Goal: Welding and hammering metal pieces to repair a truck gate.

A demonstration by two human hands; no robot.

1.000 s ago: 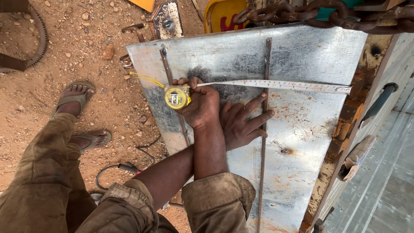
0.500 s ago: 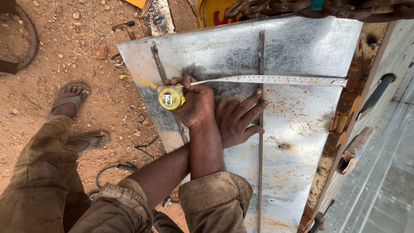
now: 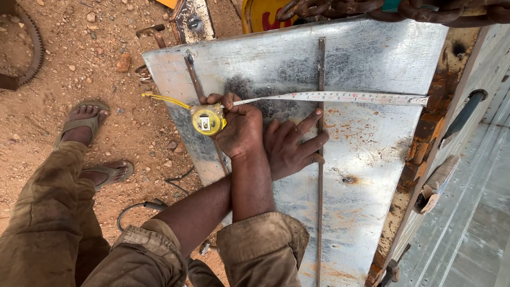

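Right hand point(image 3: 241, 127) grips the yellow tape measure point(image 3: 207, 119) at centre frame; left hand point(image 3: 292, 146) lies flat and spread on the metal sheet point(image 3: 372, 159). If the end hook point(image 3: 422, 100) slips off the right edge, the blade could whip back.

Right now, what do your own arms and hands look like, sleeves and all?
Both arms wear dusty olive-brown work sleeves, creased and stained, with loose cuffs ending partway along the forearms. The left hand and right hand are bare: no gloves, rings or watch visible.
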